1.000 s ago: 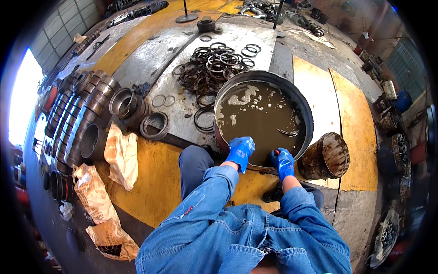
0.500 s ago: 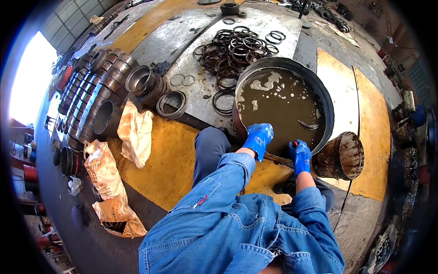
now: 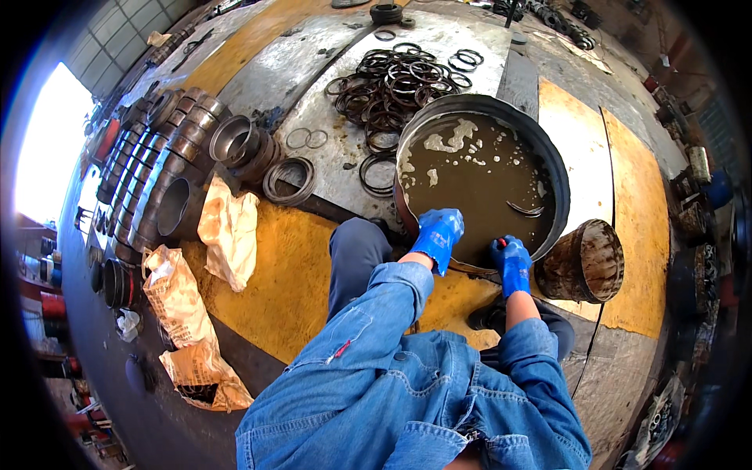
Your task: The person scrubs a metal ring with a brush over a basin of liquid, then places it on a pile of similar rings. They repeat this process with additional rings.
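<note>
A wide dark basin (image 3: pixel 558 211) of murky brown liquid, with pale scum on top, stands before my knees. Over its near left rim, my left hand (image 3: pixel 440 235) in a blue rubber glove is closed; what it grips, if anything, is hidden. My right hand (image 3: pixel 512 262), gloved alike, closes around a small red-ended object (image 3: pixel 502 242) at the near right rim. The rest of that object is covered by the fingers. Part of a curved dark ring (image 3: pixel 525 210) pokes out of the liquid, apart from both hands.
Beyond the basin lies a heap of dark metal rings (image 3: pixel 392 86). A stained bucket (image 3: pixel 595 262) touches or nearly touches its right side. Rows of metal cylinders (image 3: pixel 176 133), a stack of rings (image 3: pixel 289 181) and torn paper sacks (image 3: pixel 180 301) occupy the left.
The view has shifted slightly, moving the scene a little left in the picture. Both hands stay closed at the basin's near rim, almost unmoved.
</note>
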A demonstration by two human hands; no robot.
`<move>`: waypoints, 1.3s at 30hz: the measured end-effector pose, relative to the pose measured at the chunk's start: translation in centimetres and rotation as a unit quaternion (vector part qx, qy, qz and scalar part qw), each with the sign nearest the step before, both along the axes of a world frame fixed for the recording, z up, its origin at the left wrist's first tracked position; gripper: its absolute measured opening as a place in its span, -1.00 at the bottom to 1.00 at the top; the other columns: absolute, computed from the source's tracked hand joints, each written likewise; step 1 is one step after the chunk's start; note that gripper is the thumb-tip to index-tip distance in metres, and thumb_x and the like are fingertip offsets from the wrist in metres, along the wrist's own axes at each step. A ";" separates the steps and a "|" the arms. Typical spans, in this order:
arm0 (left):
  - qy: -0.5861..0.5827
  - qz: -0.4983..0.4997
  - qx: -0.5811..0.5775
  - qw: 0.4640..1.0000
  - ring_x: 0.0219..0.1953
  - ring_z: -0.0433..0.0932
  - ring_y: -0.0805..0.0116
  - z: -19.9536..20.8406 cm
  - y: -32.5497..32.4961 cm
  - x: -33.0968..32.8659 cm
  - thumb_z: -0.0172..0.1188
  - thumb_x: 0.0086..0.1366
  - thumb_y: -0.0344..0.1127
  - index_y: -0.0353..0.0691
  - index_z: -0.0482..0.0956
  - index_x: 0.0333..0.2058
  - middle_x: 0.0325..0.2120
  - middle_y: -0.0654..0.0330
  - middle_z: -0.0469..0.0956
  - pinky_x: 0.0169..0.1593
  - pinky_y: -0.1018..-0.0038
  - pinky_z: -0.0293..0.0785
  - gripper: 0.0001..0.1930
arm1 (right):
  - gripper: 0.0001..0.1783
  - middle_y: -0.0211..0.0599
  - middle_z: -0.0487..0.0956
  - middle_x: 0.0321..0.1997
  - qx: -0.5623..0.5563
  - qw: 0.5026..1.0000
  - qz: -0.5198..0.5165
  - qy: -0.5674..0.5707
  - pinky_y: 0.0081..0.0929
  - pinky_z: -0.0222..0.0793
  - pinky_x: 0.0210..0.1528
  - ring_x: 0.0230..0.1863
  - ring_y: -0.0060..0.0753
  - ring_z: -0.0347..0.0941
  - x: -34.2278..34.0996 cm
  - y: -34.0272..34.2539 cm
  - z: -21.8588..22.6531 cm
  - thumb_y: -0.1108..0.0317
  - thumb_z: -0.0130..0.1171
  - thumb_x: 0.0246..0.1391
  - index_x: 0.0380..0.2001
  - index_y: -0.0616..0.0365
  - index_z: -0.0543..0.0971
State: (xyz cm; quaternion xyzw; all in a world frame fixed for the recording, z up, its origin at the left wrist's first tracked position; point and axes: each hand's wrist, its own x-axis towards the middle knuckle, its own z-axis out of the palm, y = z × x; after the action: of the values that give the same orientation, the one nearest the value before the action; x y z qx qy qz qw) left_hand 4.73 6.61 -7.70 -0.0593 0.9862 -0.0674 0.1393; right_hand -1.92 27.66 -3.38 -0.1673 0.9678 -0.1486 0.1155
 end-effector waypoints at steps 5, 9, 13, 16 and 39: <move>-0.029 -0.051 -0.061 0.996 -0.26 0.79 0.34 1.3 0.9 -0.3 0.45 0.20 -0.29 0.22 0.86 -0.37 -0.35 0.46 0.80 -0.35 0.24 0.70 -0.88 | -0.60 -0.04 0.72 0.04 0.013 1.000 -0.005 0.013 -0.01 0.58 0.12 0.06 0.16 0.66 -0.3 0.8 -0.3 -0.05 0.29 0.18 -0.06 -0.08 0.74; -0.034 -0.110 -0.112 0.987 -0.26 0.78 0.35 2.6 0.9 0.2 0.47 0.19 -0.31 0.23 0.86 -0.36 -0.32 0.49 0.81 -0.32 0.27 0.71 -0.86 | -0.61 -0.05 0.73 0.04 0.007 1.000 0.002 0.014 -0.02 0.58 0.13 0.06 0.14 0.66 -0.2 0.9 -0.1 -0.04 0.29 0.18 -0.06 -0.07 0.75; -0.038 -0.104 -0.099 0.989 -0.25 0.78 0.36 2.6 0.7 0.3 0.49 0.16 -0.31 0.21 0.86 -0.34 -0.30 0.49 0.81 -0.33 0.28 0.71 -0.86 | -0.61 -0.06 0.73 0.03 0.008 1.000 0.002 0.012 -0.03 0.58 0.14 0.07 0.12 0.66 -0.3 0.7 -0.3 -0.04 0.28 0.18 -0.07 -0.07 0.76; -0.036 -0.088 -0.082 0.992 -0.23 0.78 0.37 2.1 0.5 0.3 0.51 0.13 -0.31 0.20 0.86 -0.32 -0.28 0.49 0.81 -0.33 0.29 0.71 -0.84 | -0.62 -0.07 0.73 0.04 0.010 1.000 -0.002 0.011 -0.04 0.58 0.14 0.08 0.12 0.65 -0.2 0.6 -0.2 -0.03 0.27 0.19 -0.06 -0.08 0.76; 0.021 -0.002 0.017 1.000 -0.22 0.78 0.44 2.7 1.1 0.2 0.53 0.02 -0.35 0.24 0.82 -0.42 -0.35 0.49 0.79 -0.26 0.42 0.71 -0.80 | -0.63 -0.08 0.73 0.02 0.033 0.999 -0.002 0.028 -0.03 0.59 0.14 0.07 0.11 0.65 -0.4 1.0 -0.1 -0.04 0.26 0.21 -0.09 -0.07 0.75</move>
State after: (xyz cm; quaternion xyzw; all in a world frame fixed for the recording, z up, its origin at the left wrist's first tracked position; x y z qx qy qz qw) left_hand 4.92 7.74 -5.02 -0.0566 0.9900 -0.0493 0.1191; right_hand -2.32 28.65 -3.48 -0.1659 0.9753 -0.1118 0.0941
